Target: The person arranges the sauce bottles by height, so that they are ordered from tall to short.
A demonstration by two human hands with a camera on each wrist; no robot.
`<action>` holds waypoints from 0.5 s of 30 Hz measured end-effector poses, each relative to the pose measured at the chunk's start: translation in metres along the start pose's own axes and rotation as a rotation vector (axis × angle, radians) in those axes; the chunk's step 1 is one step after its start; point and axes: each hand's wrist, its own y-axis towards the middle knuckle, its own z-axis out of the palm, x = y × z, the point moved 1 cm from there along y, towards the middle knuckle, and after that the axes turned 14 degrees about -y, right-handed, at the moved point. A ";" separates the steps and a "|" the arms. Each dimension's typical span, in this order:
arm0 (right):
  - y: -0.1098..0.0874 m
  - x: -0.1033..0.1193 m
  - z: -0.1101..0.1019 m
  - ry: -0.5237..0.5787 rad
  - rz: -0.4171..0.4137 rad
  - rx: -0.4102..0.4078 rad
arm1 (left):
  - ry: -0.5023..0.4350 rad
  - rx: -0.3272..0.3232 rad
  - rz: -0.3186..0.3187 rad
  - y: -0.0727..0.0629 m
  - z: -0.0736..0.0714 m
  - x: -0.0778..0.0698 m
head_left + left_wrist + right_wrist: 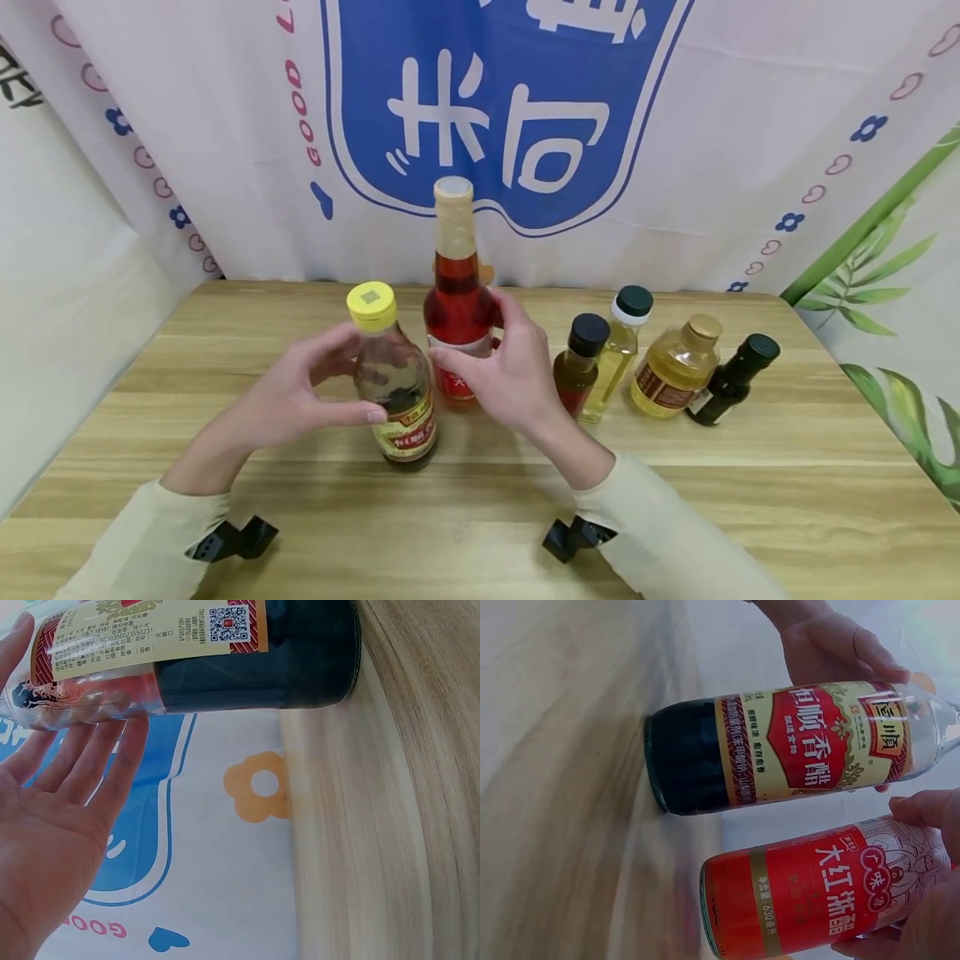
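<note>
A clear glass bottle with a yellow cap, part-filled with dark liquid and wrapped in a cream-and-red label, is at the tabletop, left of centre. The grip of the left hand pinches it, thumb near, fingers on the far side. Just beside it, across a narrow gap, is a red bottle with a cream-wrapped neck; the right hand grips it, partly hiding its label. Farther right stand a black-capped brown bottle, partly covered by the right wrist, a slim green-capped bottle of yellow liquid, a squat tan-capped bottle and a small dark bottle. A white cloth with a blue panel hangs behind.
</note>
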 end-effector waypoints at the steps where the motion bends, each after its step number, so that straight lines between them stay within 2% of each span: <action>1: 0.002 0.001 0.001 -0.001 0.006 -0.001 | 0.000 -0.001 -0.003 0.000 0.000 0.000; 6: 0.016 0.004 0.007 0.009 0.047 0.012 | 0.005 -0.008 -0.026 0.000 0.000 -0.001; 15: 0.039 0.006 0.018 0.056 0.063 0.023 | 0.026 -0.032 -0.015 -0.002 0.000 -0.002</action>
